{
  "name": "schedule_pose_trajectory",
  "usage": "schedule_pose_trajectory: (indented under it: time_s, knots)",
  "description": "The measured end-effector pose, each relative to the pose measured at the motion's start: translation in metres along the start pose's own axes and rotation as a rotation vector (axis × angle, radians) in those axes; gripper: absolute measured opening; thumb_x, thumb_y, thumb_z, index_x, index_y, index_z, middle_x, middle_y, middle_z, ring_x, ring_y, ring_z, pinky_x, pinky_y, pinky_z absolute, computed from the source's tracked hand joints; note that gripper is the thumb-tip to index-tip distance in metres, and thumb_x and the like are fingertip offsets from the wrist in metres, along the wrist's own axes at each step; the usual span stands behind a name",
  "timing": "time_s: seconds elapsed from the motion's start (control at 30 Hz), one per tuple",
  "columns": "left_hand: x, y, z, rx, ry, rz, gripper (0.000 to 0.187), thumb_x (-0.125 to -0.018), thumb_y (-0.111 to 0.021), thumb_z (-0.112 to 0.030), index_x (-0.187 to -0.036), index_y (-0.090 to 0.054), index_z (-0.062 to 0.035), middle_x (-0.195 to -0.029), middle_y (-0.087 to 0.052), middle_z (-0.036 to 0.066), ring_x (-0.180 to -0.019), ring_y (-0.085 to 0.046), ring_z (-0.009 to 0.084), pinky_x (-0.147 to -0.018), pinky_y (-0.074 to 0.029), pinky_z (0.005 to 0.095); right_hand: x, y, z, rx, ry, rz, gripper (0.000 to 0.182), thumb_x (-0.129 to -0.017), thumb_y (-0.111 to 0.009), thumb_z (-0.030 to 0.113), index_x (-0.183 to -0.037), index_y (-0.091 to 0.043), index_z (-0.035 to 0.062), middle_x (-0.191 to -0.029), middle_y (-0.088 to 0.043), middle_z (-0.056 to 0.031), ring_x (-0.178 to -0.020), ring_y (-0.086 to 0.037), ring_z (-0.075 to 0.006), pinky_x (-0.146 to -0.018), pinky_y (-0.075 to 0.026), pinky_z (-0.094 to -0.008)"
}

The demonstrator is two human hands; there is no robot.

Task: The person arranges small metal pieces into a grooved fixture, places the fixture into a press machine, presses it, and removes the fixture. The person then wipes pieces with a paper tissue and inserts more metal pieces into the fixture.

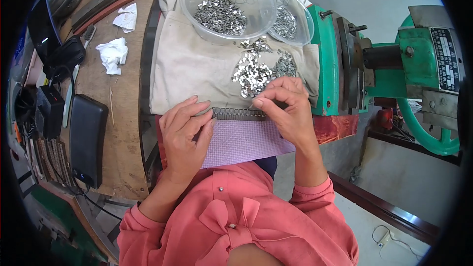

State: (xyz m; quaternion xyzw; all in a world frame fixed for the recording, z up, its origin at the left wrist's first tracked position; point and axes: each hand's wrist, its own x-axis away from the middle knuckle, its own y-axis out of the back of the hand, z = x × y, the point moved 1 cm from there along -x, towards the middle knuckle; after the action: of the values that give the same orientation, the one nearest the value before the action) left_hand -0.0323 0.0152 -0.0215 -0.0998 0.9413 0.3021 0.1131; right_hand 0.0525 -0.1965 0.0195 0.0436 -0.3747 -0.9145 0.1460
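Note:
A dark slotted metal strip (237,114) lies across the front of the beige cloth, holding a row of small metal pieces. My left hand (186,130) has its fingers wrapped on the strip's left end. Over the right part of the strip, my right hand (287,108) is pinched, thumb and index finger together; what sits between the fingertips is too small to make out. Just beyond the strip is a loose pile of shiny metal pieces (251,76), with a duller grey pile (285,65) beside it. A purple checked cloth (241,140) hangs below the strip.
Behind the piles stand a large clear tub (185,7) and a smaller clear container (309,24), both with metal parts. A green machine (325,69) borders the right side. On the wooden table (130,143) at left lie a black power bank (88,140) and crumpled tissue (113,55).

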Motion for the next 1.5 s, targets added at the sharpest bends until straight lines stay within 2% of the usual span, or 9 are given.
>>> schedule_pose_trajectory:
  time_s: [0.07,0.4,0.43,0.67,0.97,1.2,1.27,1.5]
  knots:
    - [0.000,-0.001,0.001,-0.010,-0.007,-0.007,0.017,-0.079,-0.076,0.001,-0.095,-0.074,-0.0040,-0.111,-0.072,0.006,-0.116,-0.064,0.0283,-0.100,-0.041,0.0386,0.006,0.007,-0.008,0.074,0.077,-0.057,0.011,-0.080,-0.081,0.019,-0.082,-0.077,0.0099,-0.084,-0.065,0.0002,-0.092,-0.055,-0.0175,-0.089,-0.039,-0.0330]
    - [0.001,-0.002,0.003,-0.047,-0.033,-0.017,0.017,-0.078,-0.077,-0.001,-0.094,-0.074,-0.0054,-0.109,-0.072,0.004,-0.115,-0.064,0.0272,-0.098,-0.041,0.0378,0.018,0.015,-0.019,0.153,0.092,-0.029,0.011,-0.076,-0.084,0.018,-0.083,-0.078,0.0116,-0.091,-0.064,0.0038,-0.098,-0.050,-0.0165,-0.092,-0.034,-0.0319]
    - [0.001,-0.002,0.003,-0.049,-0.032,-0.014,0.017,-0.078,-0.077,-0.001,-0.094,-0.074,-0.0053,-0.109,-0.072,0.004,-0.115,-0.064,0.0272,-0.098,-0.041,0.0378,0.018,0.015,-0.020,0.119,0.028,0.022,0.014,-0.079,-0.082,0.026,-0.085,-0.079,0.0139,-0.097,-0.066,0.0028,-0.106,-0.050,-0.0211,-0.102,-0.027,-0.0407]
    - [0.000,-0.002,0.003,-0.056,-0.036,-0.016,0.017,-0.078,-0.077,-0.001,-0.094,-0.074,-0.0050,-0.109,-0.072,0.004,-0.115,-0.064,0.0276,-0.099,-0.041,0.0380,0.010,0.006,-0.012,0.144,0.095,0.032,0.016,-0.076,-0.083,0.030,-0.083,-0.080,0.0159,-0.091,-0.064,0.0029,-0.104,-0.051,-0.0215,-0.099,-0.028,-0.0418]
    - [0.000,-0.001,0.002,-0.052,-0.028,-0.009,0.016,-0.079,-0.077,-0.002,-0.095,-0.074,-0.0048,-0.109,-0.072,0.004,-0.114,-0.064,0.0279,-0.099,-0.041,0.0383,0.005,-0.002,-0.008,0.186,0.156,0.032,0.013,-0.074,-0.084,0.027,-0.081,-0.080,0.0162,-0.088,-0.061,0.0036,-0.103,-0.050,-0.0218,-0.099,-0.027,-0.0425]
    - [-0.001,-0.001,0.002,-0.037,-0.024,-0.012,0.016,-0.078,-0.077,-0.001,-0.094,-0.074,-0.0048,-0.108,-0.072,0.005,-0.114,-0.064,0.0280,-0.098,-0.041,0.0382,0.007,0.003,-0.011,0.171,0.132,0.060,0.014,-0.074,-0.084,0.028,-0.082,-0.081,0.0166,-0.089,-0.062,0.0039,-0.104,-0.050,-0.0217,-0.099,-0.026,-0.0424]
    - [-0.001,-0.002,0.002,-0.035,-0.022,-0.019,0.016,-0.078,-0.077,-0.001,-0.093,-0.073,-0.0049,-0.108,-0.072,0.005,-0.114,-0.065,0.0280,-0.098,-0.041,0.0381,0.007,0.004,-0.010,0.217,0.120,0.066,0.014,-0.075,-0.084,0.028,-0.085,-0.081,0.0183,-0.092,-0.062,0.0064,-0.105,-0.050,-0.0176,-0.101,-0.026,-0.0386]
    - [0.000,-0.002,0.003,-0.034,-0.022,-0.022,0.016,-0.078,-0.077,-0.001,-0.093,-0.074,-0.0050,-0.108,-0.072,0.005,-0.113,-0.065,0.0279,-0.098,-0.041,0.0378,0.009,0.008,-0.010,0.239,0.117,0.071,0.013,-0.077,-0.084,0.027,-0.086,-0.081,0.0179,-0.095,-0.063,0.0060,-0.106,-0.050,-0.0179,-0.100,-0.026,-0.0376]
